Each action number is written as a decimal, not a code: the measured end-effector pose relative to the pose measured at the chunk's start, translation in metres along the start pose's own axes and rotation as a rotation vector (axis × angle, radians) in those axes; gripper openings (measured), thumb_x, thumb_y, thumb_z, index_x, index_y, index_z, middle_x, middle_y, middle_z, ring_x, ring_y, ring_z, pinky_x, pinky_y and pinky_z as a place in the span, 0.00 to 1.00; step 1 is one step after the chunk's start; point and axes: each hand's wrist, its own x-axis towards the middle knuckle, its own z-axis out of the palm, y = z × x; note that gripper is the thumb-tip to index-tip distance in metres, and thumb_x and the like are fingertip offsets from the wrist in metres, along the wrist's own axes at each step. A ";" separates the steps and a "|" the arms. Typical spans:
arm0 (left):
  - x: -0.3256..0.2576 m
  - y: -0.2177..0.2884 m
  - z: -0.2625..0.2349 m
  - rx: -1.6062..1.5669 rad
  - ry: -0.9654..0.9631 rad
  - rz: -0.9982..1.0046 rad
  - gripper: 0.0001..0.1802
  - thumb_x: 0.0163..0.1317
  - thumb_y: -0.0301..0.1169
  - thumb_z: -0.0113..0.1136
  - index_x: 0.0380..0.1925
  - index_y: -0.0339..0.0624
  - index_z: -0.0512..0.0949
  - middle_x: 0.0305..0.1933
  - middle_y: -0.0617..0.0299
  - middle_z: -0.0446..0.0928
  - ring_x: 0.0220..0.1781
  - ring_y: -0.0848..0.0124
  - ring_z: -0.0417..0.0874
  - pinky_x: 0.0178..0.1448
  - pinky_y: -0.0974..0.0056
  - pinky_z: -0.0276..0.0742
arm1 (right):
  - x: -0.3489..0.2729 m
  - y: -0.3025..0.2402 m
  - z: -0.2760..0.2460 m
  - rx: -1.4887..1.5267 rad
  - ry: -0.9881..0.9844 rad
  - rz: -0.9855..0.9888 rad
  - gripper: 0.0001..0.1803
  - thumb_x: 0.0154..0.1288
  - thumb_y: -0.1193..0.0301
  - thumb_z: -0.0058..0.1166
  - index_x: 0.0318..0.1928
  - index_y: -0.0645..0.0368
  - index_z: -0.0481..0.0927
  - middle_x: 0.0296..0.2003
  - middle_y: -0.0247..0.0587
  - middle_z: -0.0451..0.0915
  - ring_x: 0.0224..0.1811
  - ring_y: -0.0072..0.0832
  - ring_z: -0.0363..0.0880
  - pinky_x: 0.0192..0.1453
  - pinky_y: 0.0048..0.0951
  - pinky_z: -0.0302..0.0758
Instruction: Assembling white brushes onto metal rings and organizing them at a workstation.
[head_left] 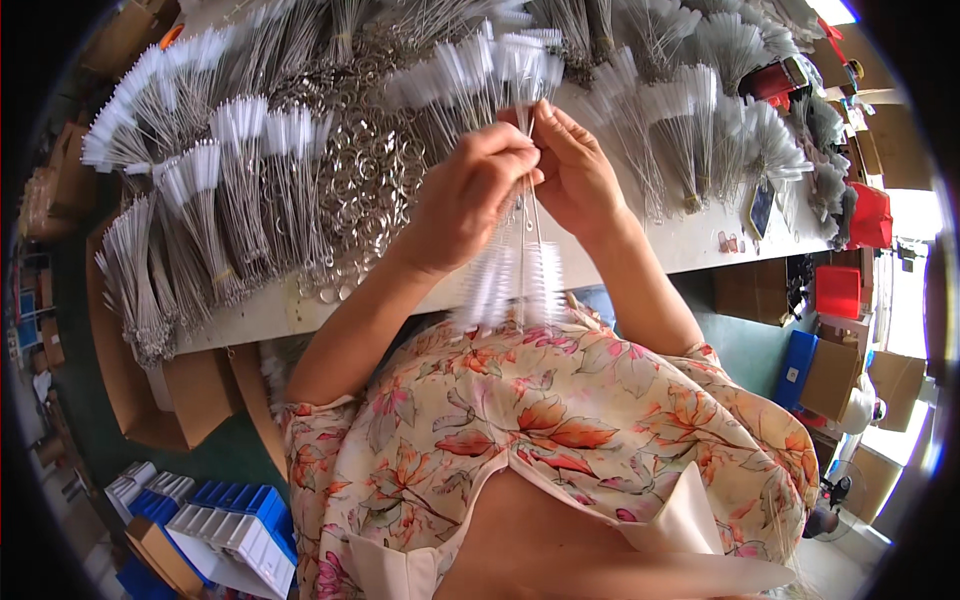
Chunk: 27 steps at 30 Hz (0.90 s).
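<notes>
My left hand [472, 196] and my right hand [582, 180] meet above the table's near edge, fingers closed around thin wire-handled brushes. Below the hands hang the white bristle heads of these brushes [543, 282], close to my lap; looped wire ends show between them. The fingertips hide exactly how the wires are gripped. Just beyond the hands, another cluster of white-bristled brushes [462, 82] lies on the table; whether its nearest wires reach into my fingers I cannot tell. Left of my left hand spreads a heap of shiny metal rings [368, 160].
Bundles of similar brushes cover the table's left [240, 190] and right [690, 120]. A dark flat device [762, 207] lies near the right edge. Cardboard boxes [180, 405] stand below left, with blue and white bins [235, 525] on the floor. Red bins [838, 291] stand right.
</notes>
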 end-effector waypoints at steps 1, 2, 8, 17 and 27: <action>-0.005 0.003 0.003 0.023 0.040 0.089 0.11 0.51 0.22 0.61 0.37 0.37 0.75 0.43 0.55 0.71 0.36 0.66 0.79 0.39 0.66 0.79 | -0.003 0.005 -0.002 0.002 0.006 0.003 0.13 0.68 0.66 0.43 0.43 0.63 0.74 0.34 0.35 0.78 0.36 0.21 0.76 0.37 0.23 0.74; -0.012 0.009 0.001 0.125 -0.031 0.050 0.12 0.52 0.22 0.59 0.39 0.40 0.75 0.45 0.56 0.69 0.38 0.65 0.78 0.40 0.65 0.78 | -0.005 0.009 -0.007 0.127 0.051 0.029 0.12 0.68 0.67 0.43 0.43 0.63 0.73 0.32 0.34 0.77 0.33 0.20 0.74 0.36 0.22 0.74; -0.069 0.029 -0.005 0.062 -0.119 -0.142 0.17 0.47 0.24 0.65 0.40 0.42 0.77 0.40 0.57 0.73 0.40 0.64 0.76 0.41 0.62 0.74 | -0.031 -0.062 -0.003 -1.413 -0.253 0.294 0.11 0.64 0.68 0.47 0.31 0.63 0.76 0.22 0.32 0.74 0.24 0.20 0.72 0.31 0.22 0.69; -0.093 0.040 -0.012 -0.142 -0.159 -0.480 0.13 0.51 0.24 0.61 0.38 0.38 0.75 0.35 0.56 0.75 0.33 0.62 0.78 0.35 0.65 0.74 | -0.059 0.006 -0.032 -1.634 -0.367 0.214 0.07 0.56 0.74 0.50 0.35 0.58 0.78 0.26 0.38 0.79 0.26 0.29 0.78 0.30 0.29 0.72; -0.056 0.044 -0.043 -0.012 -0.307 -0.020 0.11 0.48 0.26 0.64 0.33 0.40 0.75 0.34 0.58 0.75 0.31 0.64 0.77 0.30 0.65 0.73 | -0.060 -0.008 -0.002 -0.655 -0.334 0.796 0.10 0.64 0.69 0.48 0.33 0.63 0.77 0.23 0.31 0.76 0.20 0.15 0.68 0.24 0.17 0.66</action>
